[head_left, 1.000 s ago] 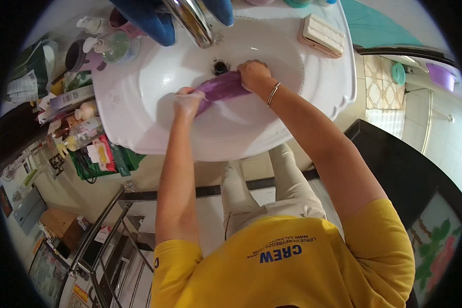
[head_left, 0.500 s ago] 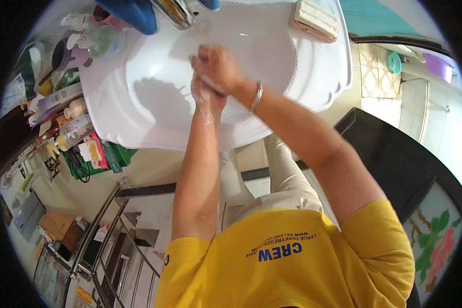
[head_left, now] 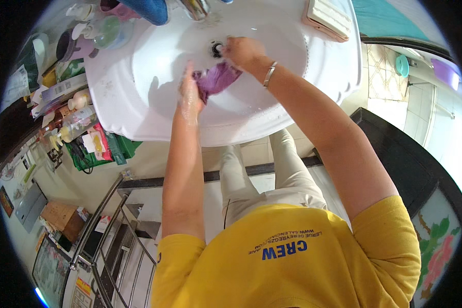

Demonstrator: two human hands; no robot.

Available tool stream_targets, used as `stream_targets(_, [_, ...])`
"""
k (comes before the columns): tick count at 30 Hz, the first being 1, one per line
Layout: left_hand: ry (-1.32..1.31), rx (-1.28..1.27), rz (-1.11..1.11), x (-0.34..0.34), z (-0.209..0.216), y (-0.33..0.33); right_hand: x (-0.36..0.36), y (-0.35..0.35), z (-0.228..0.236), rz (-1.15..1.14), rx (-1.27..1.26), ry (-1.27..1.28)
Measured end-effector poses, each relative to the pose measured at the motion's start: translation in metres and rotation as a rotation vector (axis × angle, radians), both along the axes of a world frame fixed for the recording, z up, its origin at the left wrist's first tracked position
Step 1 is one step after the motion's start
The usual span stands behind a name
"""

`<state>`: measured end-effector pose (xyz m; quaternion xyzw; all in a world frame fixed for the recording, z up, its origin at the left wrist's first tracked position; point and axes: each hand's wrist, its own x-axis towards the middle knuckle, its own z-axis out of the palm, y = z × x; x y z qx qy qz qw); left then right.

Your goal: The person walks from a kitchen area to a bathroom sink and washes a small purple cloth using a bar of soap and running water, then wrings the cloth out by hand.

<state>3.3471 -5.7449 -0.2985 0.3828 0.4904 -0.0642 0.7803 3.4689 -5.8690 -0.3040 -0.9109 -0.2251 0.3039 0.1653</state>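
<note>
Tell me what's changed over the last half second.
The hands, then clasped together, have parted: left hand leftward, right hand rightward. The purple cloth now shows bunched between them. The pink-and-white box stayed on the washbasin.

Near the upper middle of the frame, a purple cloth [head_left: 218,79] stretches between two hands over a white sink [head_left: 272,110]. The left hand [head_left: 188,91], wet, has its fingers pointing up, the cloth against its inner side. The right hand [head_left: 245,53], blurred, meets the cloth's other end beside the drain [head_left: 215,50]; its grip is unclear. A bracelet [head_left: 270,74] circles the right wrist. The tap [head_left: 197,8] shows at the top edge, bottles [head_left: 109,34] at upper left, soap [head_left: 329,16] at upper right.
</note>
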Motion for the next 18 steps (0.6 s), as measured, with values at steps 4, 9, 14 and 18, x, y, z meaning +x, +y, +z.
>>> stream_targets(4, [-0.014, 0.154, -0.111, -0.009, -0.037, 0.016, -0.017, -0.017, -0.025, 0.105, 0.01, -0.334])
stream_targets(9, [0.227, 0.245, -0.342, 0.015, -0.035, -0.006, -0.041, 0.008, -0.038, 0.086, -0.062, -0.003])
stream_targets(14, [-0.335, -0.243, -0.133, -0.007, -0.039, 0.026, -0.063, 0.009, 0.019, 0.095, 0.79, -0.153])
stream_targets(18, [-0.734, -0.3, 0.044, -0.002, 0.001, -0.02, -0.103, 0.012, 0.067, 0.077, 0.938, -0.362])
